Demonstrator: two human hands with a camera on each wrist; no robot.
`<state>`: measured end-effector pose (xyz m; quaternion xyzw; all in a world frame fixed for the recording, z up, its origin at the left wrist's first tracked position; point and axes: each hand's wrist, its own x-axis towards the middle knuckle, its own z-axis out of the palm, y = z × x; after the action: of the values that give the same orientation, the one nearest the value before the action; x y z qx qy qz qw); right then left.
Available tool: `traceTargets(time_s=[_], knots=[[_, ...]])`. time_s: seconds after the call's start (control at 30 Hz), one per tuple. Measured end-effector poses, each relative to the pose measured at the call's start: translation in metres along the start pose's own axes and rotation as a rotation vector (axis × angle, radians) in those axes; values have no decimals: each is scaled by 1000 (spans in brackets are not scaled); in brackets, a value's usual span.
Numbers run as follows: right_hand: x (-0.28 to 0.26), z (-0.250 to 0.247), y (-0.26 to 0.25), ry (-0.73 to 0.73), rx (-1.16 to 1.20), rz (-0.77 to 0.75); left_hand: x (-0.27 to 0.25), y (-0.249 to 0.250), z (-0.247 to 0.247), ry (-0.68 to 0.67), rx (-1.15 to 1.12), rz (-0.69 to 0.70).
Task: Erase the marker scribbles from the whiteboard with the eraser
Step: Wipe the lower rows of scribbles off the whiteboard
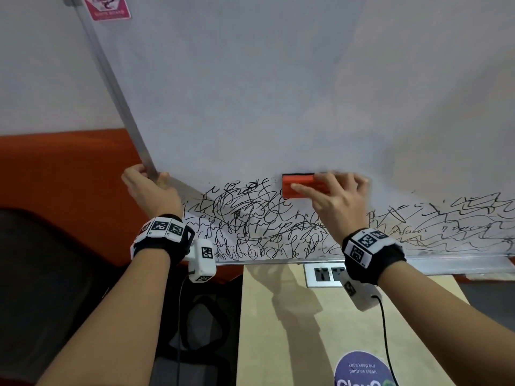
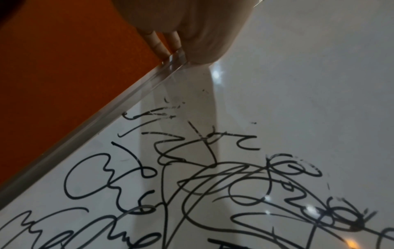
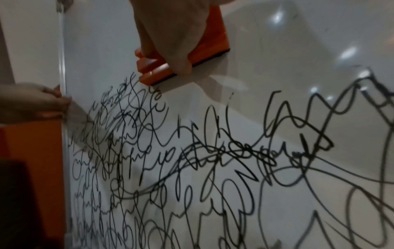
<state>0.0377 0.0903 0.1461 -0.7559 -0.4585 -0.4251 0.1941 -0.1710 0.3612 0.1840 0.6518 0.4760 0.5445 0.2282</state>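
A whiteboard (image 1: 237, 93) leans in front of me, its upper area wiped and its lower band covered in black marker scribbles (image 1: 256, 227). My right hand (image 1: 331, 190) grips an orange eraser (image 1: 292, 188) with a black felt pad, pressed flat on the board just above the scribbles. In the right wrist view the eraser (image 3: 155, 70) sits at the top edge of the scribbles (image 3: 192, 160). My left hand (image 1: 150, 185) holds the board's metal left frame (image 1: 111, 79), fingers curled behind it. The left wrist view shows the frame (image 2: 127, 101), those fingers (image 2: 162, 45) and nearby scribbles (image 2: 213, 176).
An orange wall panel (image 1: 55, 176) lies left of the board. Below the board is a wooden surface (image 1: 306, 330) with a socket strip (image 1: 323, 274) and a round blue sticker (image 1: 362, 369). A dark chair (image 1: 41, 274) stands at lower left. A pink sticker (image 1: 107, 6) marks the board's top.
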Motion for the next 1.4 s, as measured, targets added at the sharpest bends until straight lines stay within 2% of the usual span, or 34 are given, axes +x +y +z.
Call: traceTargets(time_s=[0.17, 0.33, 0.5, 0.67, 0.87, 1.0, 1.1, 1.2, 1.3, 1.4], knots=[[-21, 0, 6, -113, 34, -170, 0, 1, -1, -12, -16, -22], [7, 2, -10, 6, -3, -20, 0, 0, 0, -9, -10, -23], [-9, 2, -8, -73, 14, -156, 0, 4, -3, -35, -26, -43], [18, 2, -21, 21, -2, -45, -1, 4, -2, -21, -21, -38], [16, 8, -32, -37, 67, -157, 4, 4, -7, -64, -53, -49], [43, 7, -41, 81, 39, -7, 3, 3, -6, -59, -58, -38], [31, 16, -54, 12, 108, -80, 1, 3, -6, -49, -50, -24], [4, 14, -41, -107, 96, -192, 4, -1, -7, -70, -42, 1], [11, 7, -34, -34, 51, -125, 9, -6, -8, -97, -19, 35], [30, 11, -45, 57, 41, -55, 12, -6, -9, -116, -21, -1]])
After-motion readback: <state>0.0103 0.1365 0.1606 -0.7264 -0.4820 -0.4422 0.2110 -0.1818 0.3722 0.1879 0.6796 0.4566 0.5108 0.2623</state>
